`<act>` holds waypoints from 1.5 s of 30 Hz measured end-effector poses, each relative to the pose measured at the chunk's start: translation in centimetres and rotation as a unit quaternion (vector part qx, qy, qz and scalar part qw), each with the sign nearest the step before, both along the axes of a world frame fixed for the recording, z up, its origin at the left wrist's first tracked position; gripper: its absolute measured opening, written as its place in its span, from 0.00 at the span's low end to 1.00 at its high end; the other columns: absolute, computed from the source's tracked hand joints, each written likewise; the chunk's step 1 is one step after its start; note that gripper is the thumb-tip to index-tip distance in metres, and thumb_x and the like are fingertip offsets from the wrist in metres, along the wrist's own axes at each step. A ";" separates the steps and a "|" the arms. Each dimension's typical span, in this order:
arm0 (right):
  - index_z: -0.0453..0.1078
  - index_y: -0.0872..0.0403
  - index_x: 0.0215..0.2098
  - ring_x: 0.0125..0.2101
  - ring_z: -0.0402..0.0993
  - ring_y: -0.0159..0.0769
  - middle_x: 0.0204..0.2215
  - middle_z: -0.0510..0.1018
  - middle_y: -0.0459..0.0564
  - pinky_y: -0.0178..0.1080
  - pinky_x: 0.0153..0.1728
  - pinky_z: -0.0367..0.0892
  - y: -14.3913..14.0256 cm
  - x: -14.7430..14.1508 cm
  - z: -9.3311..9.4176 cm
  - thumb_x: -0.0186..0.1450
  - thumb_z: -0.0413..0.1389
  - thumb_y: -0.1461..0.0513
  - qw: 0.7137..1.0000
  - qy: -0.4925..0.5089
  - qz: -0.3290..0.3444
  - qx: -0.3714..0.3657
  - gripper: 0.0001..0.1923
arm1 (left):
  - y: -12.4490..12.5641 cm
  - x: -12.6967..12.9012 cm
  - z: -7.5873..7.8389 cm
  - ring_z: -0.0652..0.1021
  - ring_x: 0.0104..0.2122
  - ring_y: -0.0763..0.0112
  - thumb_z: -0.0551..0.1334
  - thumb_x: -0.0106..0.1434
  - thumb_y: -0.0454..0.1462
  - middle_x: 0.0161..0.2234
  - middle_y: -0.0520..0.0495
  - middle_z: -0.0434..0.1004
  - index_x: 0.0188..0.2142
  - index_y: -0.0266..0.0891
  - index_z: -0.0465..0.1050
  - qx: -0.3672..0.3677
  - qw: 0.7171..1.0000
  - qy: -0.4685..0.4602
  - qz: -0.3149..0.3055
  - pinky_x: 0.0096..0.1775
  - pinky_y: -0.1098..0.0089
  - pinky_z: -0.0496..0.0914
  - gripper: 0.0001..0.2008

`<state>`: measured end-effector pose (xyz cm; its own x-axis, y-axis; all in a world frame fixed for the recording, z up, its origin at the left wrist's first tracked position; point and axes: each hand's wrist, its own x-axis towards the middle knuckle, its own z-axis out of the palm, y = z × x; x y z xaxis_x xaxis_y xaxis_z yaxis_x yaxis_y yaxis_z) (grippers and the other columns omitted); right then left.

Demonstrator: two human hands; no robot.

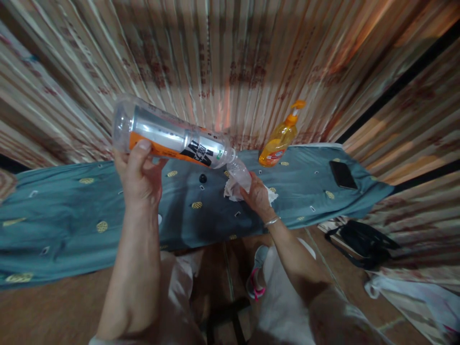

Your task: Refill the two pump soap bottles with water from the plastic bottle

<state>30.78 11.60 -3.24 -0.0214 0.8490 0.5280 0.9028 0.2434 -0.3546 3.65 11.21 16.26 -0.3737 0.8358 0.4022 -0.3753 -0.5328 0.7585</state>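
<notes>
My left hand (138, 175) is wrapped round the lower part of a large clear plastic bottle (161, 132) with a silver, orange and black label. The bottle is tilted, its neck pointing right and slightly down. At its mouth is a small clear, ribbed plastic container (240, 173), gripped by my right hand (258, 194). Whether the two rims touch, and whether liquid is passing, I cannot tell. Crumpled white tissue (233, 190) shows below and beside my right hand. A small black cap (203, 178) lies on the teal cloth (212, 211) below the bottle.
An orange pump bottle (278, 141) of yellow liquid stands at the cloth's back edge. A dark phone-like slab (342, 174) lies to the right. Patterned curtains (172, 62) hang behind. A black bag (366, 242) rests low at right. My legs are below the table edge.
</notes>
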 end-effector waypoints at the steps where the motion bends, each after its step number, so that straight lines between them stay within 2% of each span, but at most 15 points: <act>1: 0.55 0.62 0.64 0.53 0.75 0.53 0.53 0.76 0.71 0.56 0.54 0.72 0.0 0.0 0.1 0.67 0.55 0.56 1.000 0.005 -0.002 -0.004 0.32 | 0.1 0.0 0.1 0.76 0.46 0.58 0.72 0.42 0.40 0.39 0.52 0.76 0.35 0.47 0.72 0.002 1.000 0.005 0.001 0.43 0.59 0.75 0.19; 4: 0.55 0.60 0.64 0.52 0.76 0.52 0.52 0.76 0.69 0.55 0.54 0.72 0.0 -0.2 0.2 0.66 0.55 0.57 1.000 0.010 -0.003 -0.005 0.31 | 0.2 0.0 0.3 0.76 0.46 0.58 0.72 0.42 0.39 0.39 0.52 0.75 0.36 0.47 0.71 0.005 1.000 0.007 0.000 0.41 0.60 0.74 0.20; 10: 0.56 0.63 0.62 0.49 0.76 0.54 0.52 0.76 0.70 0.55 0.53 0.72 0.0 -0.4 0.3 0.67 0.54 0.55 1.000 0.009 -0.009 -0.006 0.31 | 0.4 0.0 0.8 0.76 0.42 0.62 0.73 0.42 0.39 0.38 0.53 0.74 0.36 0.47 0.71 0.005 1.000 0.023 0.005 0.40 0.60 0.74 0.21; 16: 0.58 0.62 0.62 0.50 0.76 0.52 0.53 0.76 0.69 0.54 0.55 0.71 0.2 -0.5 0.2 0.67 0.54 0.56 1.000 0.004 0.000 0.003 0.29 | 0.8 0.0 1.3 0.73 0.31 0.69 0.73 0.41 0.40 0.34 0.53 0.72 0.35 0.47 0.71 0.013 0.999 0.029 0.016 0.27 0.71 0.68 0.20; 18: 0.58 0.62 0.62 0.51 0.75 0.52 0.54 0.75 0.69 0.54 0.56 0.70 0.2 -0.5 0.3 0.67 0.54 0.57 1.000 0.003 0.002 0.003 0.29 | 0.8 0.2 1.6 0.72 0.30 0.69 0.72 0.41 0.40 0.33 0.53 0.72 0.35 0.47 0.71 0.013 0.999 0.030 0.023 0.25 0.72 0.65 0.20; 23: 0.58 0.62 0.63 0.52 0.75 0.52 0.54 0.75 0.70 0.55 0.56 0.70 0.1 -0.5 0.3 0.68 0.54 0.56 1.000 0.007 0.000 -0.006 0.30 | 0.9 0.6 2.1 0.75 0.38 0.62 0.71 0.41 0.41 0.33 0.52 0.71 0.33 0.45 0.68 0.032 0.998 0.054 0.011 0.35 0.63 0.72 0.19; 25: 0.57 0.63 0.63 0.53 0.75 0.53 0.55 0.74 0.71 0.56 0.57 0.70 0.2 -0.4 0.2 0.68 0.53 0.55 1.000 0.006 0.005 0.001 0.30 | 1.1 0.7 2.1 0.76 0.38 0.61 0.71 0.42 0.41 0.32 0.52 0.69 0.34 0.46 0.67 0.037 0.998 0.058 0.013 0.36 0.61 0.73 0.20; 31: 0.57 0.63 0.63 0.52 0.75 0.55 0.53 0.76 0.70 0.56 0.53 0.73 0.2 -0.2 0.1 0.69 0.52 0.54 1.000 0.007 0.012 0.016 0.30 | 1.8 0.8 1.8 0.71 0.29 0.68 0.70 0.44 0.43 0.32 0.52 0.67 0.33 0.45 0.69 0.056 0.996 0.055 0.045 0.34 0.60 0.73 0.17; 38: 0.56 0.62 0.65 0.53 0.74 0.55 0.55 0.75 0.69 0.58 0.55 0.71 0.1 -0.2 0.2 0.69 0.51 0.54 1.000 0.011 0.019 0.012 0.31 | 1.9 1.1 2.0 0.74 0.32 0.67 0.71 0.40 0.41 0.36 0.53 0.71 0.31 0.45 0.70 0.062 0.997 0.030 0.039 0.39 0.55 0.78 0.17; 41: 0.55 0.63 0.65 0.54 0.74 0.56 0.55 0.74 0.71 0.59 0.56 0.70 0.0 -0.2 0.2 0.69 0.51 0.54 1.000 0.011 0.024 0.004 0.31 | 2.0 1.1 2.0 0.76 0.37 0.63 0.71 0.41 0.41 0.35 0.52 0.71 0.33 0.45 0.70 0.070 0.996 0.034 0.042 0.42 0.53 0.78 0.18; 45: 0.55 0.62 0.65 0.54 0.74 0.57 0.55 0.74 0.71 0.60 0.56 0.70 0.0 -0.2 0.2 0.67 0.54 0.56 1.000 0.008 0.018 0.008 0.32 | 2.3 1.0 1.7 0.77 0.39 0.63 0.72 0.41 0.42 0.36 0.52 0.72 0.35 0.46 0.72 0.075 0.996 0.031 0.040 0.40 0.57 0.80 0.20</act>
<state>30.58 11.63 -3.01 -0.0438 0.8397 0.5412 0.8878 0.2811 -0.3643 4.65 13.53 17.98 -0.4069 0.7334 0.5446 -0.2821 -0.6679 0.6887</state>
